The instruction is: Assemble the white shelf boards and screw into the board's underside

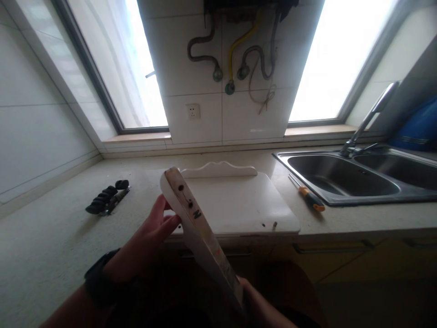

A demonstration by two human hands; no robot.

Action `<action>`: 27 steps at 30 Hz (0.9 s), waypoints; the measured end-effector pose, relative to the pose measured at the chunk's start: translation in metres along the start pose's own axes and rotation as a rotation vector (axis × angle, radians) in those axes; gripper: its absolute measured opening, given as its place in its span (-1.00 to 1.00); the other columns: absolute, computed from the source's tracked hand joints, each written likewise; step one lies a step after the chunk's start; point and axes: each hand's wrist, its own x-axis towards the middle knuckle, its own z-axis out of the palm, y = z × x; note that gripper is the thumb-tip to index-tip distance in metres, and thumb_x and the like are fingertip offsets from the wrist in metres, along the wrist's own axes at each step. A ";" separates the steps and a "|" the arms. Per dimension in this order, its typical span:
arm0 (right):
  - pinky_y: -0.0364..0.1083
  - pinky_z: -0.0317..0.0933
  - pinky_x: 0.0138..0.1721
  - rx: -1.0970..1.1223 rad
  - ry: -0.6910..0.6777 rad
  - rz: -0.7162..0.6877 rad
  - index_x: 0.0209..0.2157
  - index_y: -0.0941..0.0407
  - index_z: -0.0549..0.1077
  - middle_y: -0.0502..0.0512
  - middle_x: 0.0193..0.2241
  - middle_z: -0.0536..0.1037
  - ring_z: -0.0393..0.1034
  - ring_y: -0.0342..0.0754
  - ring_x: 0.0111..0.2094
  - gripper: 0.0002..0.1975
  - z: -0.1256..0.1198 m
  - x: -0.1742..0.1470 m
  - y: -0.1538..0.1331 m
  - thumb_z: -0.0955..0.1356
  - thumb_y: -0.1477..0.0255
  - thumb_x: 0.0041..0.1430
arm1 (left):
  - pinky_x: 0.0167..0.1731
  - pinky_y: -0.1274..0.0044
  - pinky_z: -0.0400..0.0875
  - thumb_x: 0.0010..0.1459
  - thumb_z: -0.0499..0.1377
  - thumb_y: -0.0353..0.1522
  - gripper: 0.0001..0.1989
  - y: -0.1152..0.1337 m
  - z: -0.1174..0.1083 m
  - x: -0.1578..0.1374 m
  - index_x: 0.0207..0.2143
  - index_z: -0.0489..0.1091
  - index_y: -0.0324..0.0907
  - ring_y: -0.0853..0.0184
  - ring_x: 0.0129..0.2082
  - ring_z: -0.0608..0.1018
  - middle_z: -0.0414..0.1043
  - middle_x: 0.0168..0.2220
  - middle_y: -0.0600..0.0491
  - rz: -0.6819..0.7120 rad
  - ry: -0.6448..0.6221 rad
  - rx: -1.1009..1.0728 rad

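Note:
A white wooden panel (205,232) is held up at a slant between my hands, its narrow edge towards me. That edge has two dark holes and a black letter that looks like an N. My left hand (159,228) grips it near the upper end, thumb and fingers on its side. My right hand (257,303) is closed round the lower end, its fingers partly hidden. Behind the held piece, a larger white board (239,202) lies on the counter, with a wavy raised strip (220,169) along its back and a small peg (275,225) near the front right corner.
A screwdriver (311,198) with a black and orange handle lies to the right, beside the steel sink (327,199) and its tap (370,118). Several black knob-like pieces (104,198) with metal parts lie on the counter (61,237) at left. Pipes (232,50) hang on the wall.

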 end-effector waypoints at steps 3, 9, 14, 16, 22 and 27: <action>-0.16 0.05 -0.45 0.088 -0.163 -0.004 -0.44 0.15 0.50 0.02 -0.57 0.40 0.19 -0.16 -0.53 -0.32 0.016 0.022 0.020 0.36 -0.26 -0.08 | 0.02 0.43 0.50 0.14 0.29 -0.02 -0.32 -0.009 0.007 -0.002 0.25 0.23 -0.01 0.14 0.09 0.50 0.41 0.15 -0.08 -0.067 -0.166 -0.164; -0.14 0.03 -0.54 0.126 -0.360 -0.144 -0.48 0.14 0.45 0.06 -0.63 0.35 0.17 -0.15 -0.62 -0.17 0.051 0.057 0.033 0.08 -0.35 0.08 | -0.09 0.46 0.52 0.10 0.38 -0.19 -0.50 -0.026 0.017 -0.004 0.06 0.38 -0.09 0.22 -0.08 0.60 0.53 -0.03 -0.07 -0.243 -0.444 -0.253; -0.11 0.05 -0.58 0.081 -0.490 -0.064 -0.56 0.20 0.44 0.14 -0.68 0.33 0.21 -0.10 -0.64 -0.04 0.086 0.052 -0.003 -0.11 -0.33 0.09 | -0.15 0.53 0.50 0.11 0.36 -0.15 -0.57 -0.040 0.028 -0.011 -0.05 0.40 -0.17 0.30 -0.16 0.60 0.56 -0.15 -0.05 -0.287 -0.373 -0.184; -0.10 0.17 -0.50 0.077 -0.477 -0.054 -0.44 0.25 0.52 0.18 -0.56 0.45 0.34 -0.06 -0.54 -0.12 0.089 0.037 -0.023 0.02 -0.25 0.15 | -0.19 0.51 0.51 0.12 0.33 -0.08 -0.50 -0.040 0.031 -0.014 -0.02 0.37 -0.18 0.29 -0.21 0.61 0.57 -0.17 -0.06 -0.318 -0.322 -0.177; -0.12 0.28 -0.17 -0.490 -0.386 -0.132 -0.09 0.11 0.60 0.08 -0.21 0.62 0.46 -0.09 -0.25 -0.70 0.065 -0.022 -0.084 0.34 0.37 0.19 | -0.58 0.56 0.39 0.16 0.11 0.17 -0.38 -0.020 0.029 -0.015 -0.26 0.39 -0.26 0.32 -0.59 0.53 0.50 -0.52 -0.06 -0.514 -0.191 -0.171; -0.14 0.28 -0.23 -0.743 -0.038 -0.441 -0.23 0.13 0.57 0.05 -0.34 0.58 0.43 -0.10 -0.28 -0.77 0.037 -0.055 -0.133 0.33 0.30 0.26 | -0.65 0.60 0.35 0.12 0.17 0.14 -0.41 -0.024 0.015 -0.005 -0.16 0.42 -0.22 0.34 -0.60 0.54 0.55 -0.43 -0.04 -0.563 -0.164 -0.205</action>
